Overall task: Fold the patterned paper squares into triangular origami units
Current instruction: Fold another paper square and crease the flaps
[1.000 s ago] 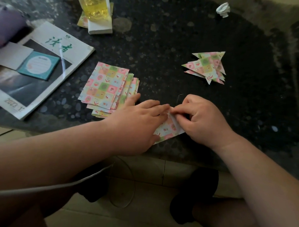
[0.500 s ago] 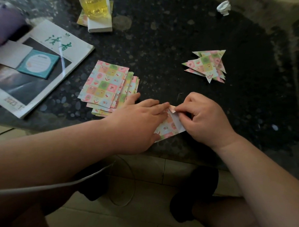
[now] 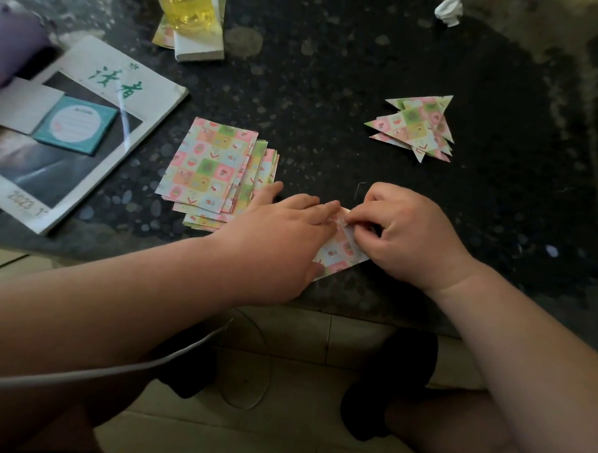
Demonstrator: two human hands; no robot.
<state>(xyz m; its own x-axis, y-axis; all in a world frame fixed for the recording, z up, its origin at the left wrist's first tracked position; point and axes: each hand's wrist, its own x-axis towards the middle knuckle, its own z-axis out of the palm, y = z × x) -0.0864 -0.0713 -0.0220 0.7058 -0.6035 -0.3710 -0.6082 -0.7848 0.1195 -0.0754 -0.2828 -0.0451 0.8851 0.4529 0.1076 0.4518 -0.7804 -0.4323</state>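
Pastel sheet [image 3: 337, 259] under flat L hand [image 3: 283, 239], in R hand [image 3: 403, 237] pinch

The dark speckled desk [image 3: 331, 90] carries a magazine [image 3: 75, 66] at its left, a fanned stack of patterned paper squares [image 3: 208, 164] near the middle, and a pile of folded triangular units [image 3: 415, 127] well apart to the right. A half-folded sheet [image 3: 337, 257] lies at the near edge, near the stack. Along the far edge sit a white box [image 3: 199, 49], a crumpled white scrap [image 3: 448, 10], and at the far left a blurred purple thing [image 3: 11, 42], perhaps a pouch.
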